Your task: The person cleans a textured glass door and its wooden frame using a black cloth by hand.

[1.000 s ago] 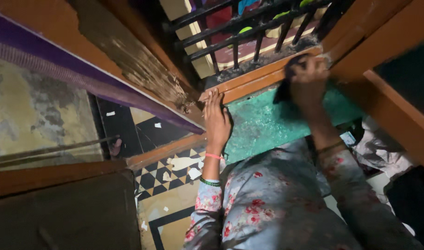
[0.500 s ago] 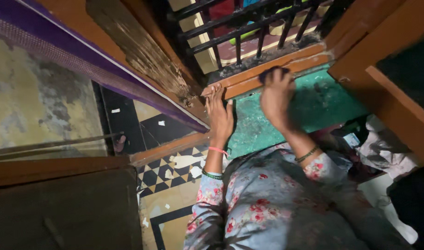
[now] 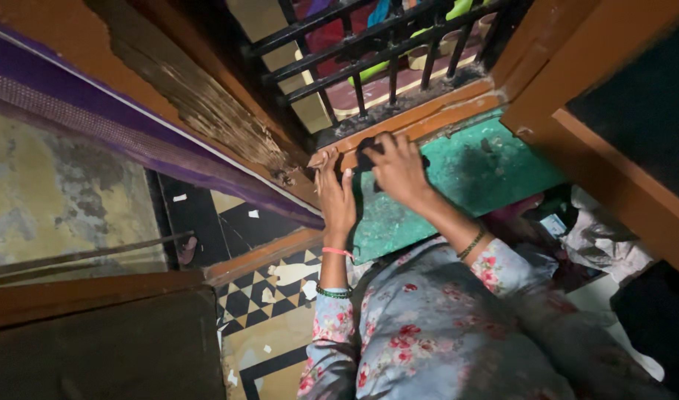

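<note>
My right hand (image 3: 400, 172) is shut on a dark cloth (image 3: 367, 157), pressed on the green window sill (image 3: 487, 170) near its left end, against the orange wooden frame (image 3: 428, 115). Just beside it, my left hand (image 3: 336, 198) rests flat with fingers together on the sill's left edge, fingertips touching the frame's corner. Both sleeves are grey with red flowers, and bangles ring each wrist.
Black window bars (image 3: 369, 52) rise behind the frame. A worn wooden shutter (image 3: 198, 96) and a purple curtain edge (image 3: 132, 133) lie to the left. A black-and-white patterned tile floor (image 3: 273, 285) with paper scraps is below. A wooden panel (image 3: 621, 126) stands at right, bags (image 3: 598, 237) beneath.
My right hand has swept the cloth leftward along the sill from the right corner to beside my left hand. The left hand has stayed in place.
</note>
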